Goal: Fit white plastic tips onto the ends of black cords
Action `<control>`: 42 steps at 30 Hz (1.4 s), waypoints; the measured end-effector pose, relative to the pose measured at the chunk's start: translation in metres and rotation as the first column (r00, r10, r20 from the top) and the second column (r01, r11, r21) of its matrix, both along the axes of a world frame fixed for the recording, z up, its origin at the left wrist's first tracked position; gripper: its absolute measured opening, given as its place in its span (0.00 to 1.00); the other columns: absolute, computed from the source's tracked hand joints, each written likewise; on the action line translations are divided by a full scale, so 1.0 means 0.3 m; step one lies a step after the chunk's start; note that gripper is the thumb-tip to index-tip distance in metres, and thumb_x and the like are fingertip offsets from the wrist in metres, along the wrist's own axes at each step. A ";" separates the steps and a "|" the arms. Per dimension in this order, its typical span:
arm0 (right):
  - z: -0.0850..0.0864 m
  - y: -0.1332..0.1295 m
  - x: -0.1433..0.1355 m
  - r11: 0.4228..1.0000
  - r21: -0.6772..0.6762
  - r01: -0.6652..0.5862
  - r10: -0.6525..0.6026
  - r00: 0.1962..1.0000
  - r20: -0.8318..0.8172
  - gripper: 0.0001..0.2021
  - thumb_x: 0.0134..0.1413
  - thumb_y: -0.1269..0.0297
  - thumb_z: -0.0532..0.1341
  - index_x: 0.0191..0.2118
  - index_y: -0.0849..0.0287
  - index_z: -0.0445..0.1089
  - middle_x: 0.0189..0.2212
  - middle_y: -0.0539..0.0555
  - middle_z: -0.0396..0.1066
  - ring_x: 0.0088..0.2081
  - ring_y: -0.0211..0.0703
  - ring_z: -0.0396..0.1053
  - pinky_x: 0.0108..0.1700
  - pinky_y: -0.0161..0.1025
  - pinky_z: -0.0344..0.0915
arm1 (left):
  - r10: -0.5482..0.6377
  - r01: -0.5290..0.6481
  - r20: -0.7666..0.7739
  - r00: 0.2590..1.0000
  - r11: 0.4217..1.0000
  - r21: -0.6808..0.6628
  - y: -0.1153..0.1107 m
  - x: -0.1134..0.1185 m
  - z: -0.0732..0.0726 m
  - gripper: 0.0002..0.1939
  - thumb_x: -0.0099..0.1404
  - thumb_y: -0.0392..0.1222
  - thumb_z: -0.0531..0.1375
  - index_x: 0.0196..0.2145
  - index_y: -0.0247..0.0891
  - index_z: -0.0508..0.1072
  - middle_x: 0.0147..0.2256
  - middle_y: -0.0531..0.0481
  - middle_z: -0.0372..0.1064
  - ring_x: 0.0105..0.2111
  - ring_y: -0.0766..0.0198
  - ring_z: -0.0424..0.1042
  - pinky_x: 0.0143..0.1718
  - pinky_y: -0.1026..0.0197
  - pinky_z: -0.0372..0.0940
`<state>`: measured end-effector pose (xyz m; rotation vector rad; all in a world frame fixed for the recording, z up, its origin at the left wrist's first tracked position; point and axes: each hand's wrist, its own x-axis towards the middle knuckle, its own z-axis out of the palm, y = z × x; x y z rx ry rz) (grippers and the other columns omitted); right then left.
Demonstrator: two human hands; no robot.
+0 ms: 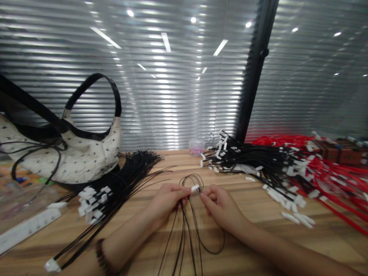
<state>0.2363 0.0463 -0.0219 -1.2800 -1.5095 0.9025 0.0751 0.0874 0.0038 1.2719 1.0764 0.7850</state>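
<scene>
My left hand (166, 201) pinches a small bunch of thin black cords (184, 234) that loop above the fingers and trail toward me across the wooden table (258, 245). A small white clip (195, 188) sits at the top of that bunch, between both hands. My right hand (220, 207) has its fingertips at the clip and the cord loop. A dark bead bracelet (101, 256) is on my left wrist.
A fanned bundle of black cords with white clips (115, 188) lies at left. Another black bundle (247, 157) and red cords (330, 172) lie at right. A white dotted handbag (71, 153) stands at back left, a ruler (25, 228) lies at left, and a small pink container (197, 147) sits by the ribbed wall.
</scene>
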 end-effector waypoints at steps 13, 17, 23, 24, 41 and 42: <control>-0.004 -0.010 -0.016 0.995 0.031 0.095 -0.096 0.994 0.050 0.09 0.53 0.62 0.53 0.25 0.59 0.60 0.16 0.46 0.58 0.19 0.35 0.59 0.21 0.31 0.53 | -0.012 0.013 -0.007 1.000 0.999 0.033 0.001 0.003 0.002 0.14 0.46 0.48 0.64 0.19 0.32 0.72 0.15 0.54 0.61 0.17 0.72 0.55 0.19 0.66 0.46; -0.008 -0.011 -0.016 0.995 0.032 0.095 -0.098 0.992 0.082 0.09 0.54 0.61 0.52 0.26 0.59 0.60 0.16 0.46 0.60 0.20 0.36 0.60 0.22 0.31 0.54 | -0.011 0.011 -0.013 1.000 1.000 0.024 -0.004 0.005 0.010 0.14 0.44 0.48 0.65 0.18 0.32 0.71 0.14 0.54 0.61 0.16 0.72 0.54 0.19 0.66 0.45; -0.003 -0.014 -0.018 0.991 0.070 0.116 -0.125 0.983 0.131 0.08 0.54 0.63 0.53 0.26 0.58 0.60 0.16 0.47 0.61 0.20 0.36 0.61 0.22 0.31 0.54 | -0.010 0.010 -0.008 1.000 1.000 0.018 -0.002 0.003 0.004 0.15 0.45 0.49 0.65 0.19 0.32 0.72 0.15 0.54 0.61 0.17 0.72 0.55 0.19 0.67 0.46; -0.003 -0.015 -0.018 0.990 0.076 0.120 -0.130 0.981 0.143 0.08 0.54 0.63 0.52 0.26 0.58 0.60 0.16 0.47 0.61 0.20 0.36 0.61 0.22 0.31 0.53 | -0.008 0.008 -0.008 1.000 1.000 0.018 -0.001 0.003 0.002 0.15 0.46 0.49 0.64 0.19 0.32 0.72 0.15 0.54 0.61 0.17 0.72 0.55 0.19 0.67 0.46; 0.001 -0.031 -0.020 0.985 0.117 0.128 -0.158 0.941 0.298 0.07 0.54 0.66 0.51 0.26 0.57 0.58 0.18 0.49 0.63 0.21 0.37 0.60 0.22 0.32 0.48 | -0.020 0.024 -0.055 0.998 0.998 0.064 -0.004 0.007 -0.006 0.15 0.49 0.48 0.63 0.20 0.31 0.74 0.16 0.54 0.60 0.17 0.72 0.54 0.19 0.67 0.45; 0.001 -0.031 -0.021 0.985 0.117 0.127 -0.157 0.942 0.298 0.07 0.54 0.66 0.51 0.26 0.57 0.58 0.18 0.49 0.63 0.21 0.37 0.60 0.22 0.32 0.48 | -0.019 0.022 -0.056 0.998 0.998 0.060 -0.004 0.008 -0.005 0.14 0.49 0.48 0.63 0.20 0.31 0.74 0.16 0.54 0.60 0.17 0.73 0.54 0.19 0.67 0.45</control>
